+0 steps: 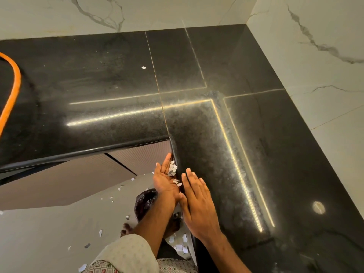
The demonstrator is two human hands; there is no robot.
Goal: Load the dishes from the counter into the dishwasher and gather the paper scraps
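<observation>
Our left hand [167, 182] cups paper scraps [172, 170], palm open, at the counter [206, 144] edge; at its 3 o'clock, our right hand [199, 201] lies flat, empty.

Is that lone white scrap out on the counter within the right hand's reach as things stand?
Probably yes, with a stretch. The right hand lies flat at the counter edge, holding nothing, and bare black stone runs to the scrap.

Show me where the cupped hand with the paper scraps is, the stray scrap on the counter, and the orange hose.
left hand [165, 184], head view, on the open palm.
stray scrap [143, 67], head view, middle of the white piece.
orange hose [13, 89], head view, on its curved bend.
</observation>
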